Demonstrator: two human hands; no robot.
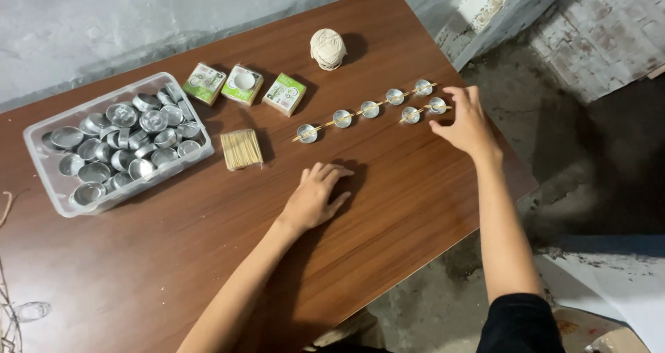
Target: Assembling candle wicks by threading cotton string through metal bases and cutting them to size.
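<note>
Small round silver metal cups (369,109) lie in two rows on the brown wooden table (388,207), each row under thin wooden sticks: five in the long row, two in the short. Right hand (465,123) hovers by the short row, grip loose, holding nothing; left hand (315,197) rests flat. Many cups remain in the clear plastic tub (48,160), beside a stick bundle (241,148).

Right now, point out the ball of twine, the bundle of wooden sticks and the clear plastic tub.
ball of twine (327,48), head view, middle of the wound ball.
bundle of wooden sticks (241,149), head view, centre of the stack.
clear plastic tub (36,153), head view, its left rim.
</note>
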